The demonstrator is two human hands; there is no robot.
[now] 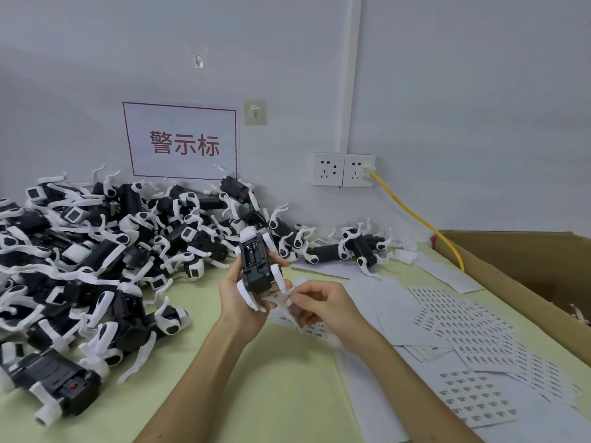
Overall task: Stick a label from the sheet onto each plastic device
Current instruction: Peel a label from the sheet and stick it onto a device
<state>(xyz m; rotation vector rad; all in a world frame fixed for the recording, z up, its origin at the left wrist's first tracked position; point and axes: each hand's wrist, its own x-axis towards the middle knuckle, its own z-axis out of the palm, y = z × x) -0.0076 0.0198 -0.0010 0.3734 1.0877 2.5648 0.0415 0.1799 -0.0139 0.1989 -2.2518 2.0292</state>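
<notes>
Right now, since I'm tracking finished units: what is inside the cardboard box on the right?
Inside the cardboard box, only a white plastic piece shows, at the picture's right edge. The box's near wall and the picture's edge hide the rest.

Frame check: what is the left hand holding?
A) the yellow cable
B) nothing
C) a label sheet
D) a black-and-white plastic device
D: the left hand grips a black-and-white device, while the right hand pinches a small label strip.
</notes>
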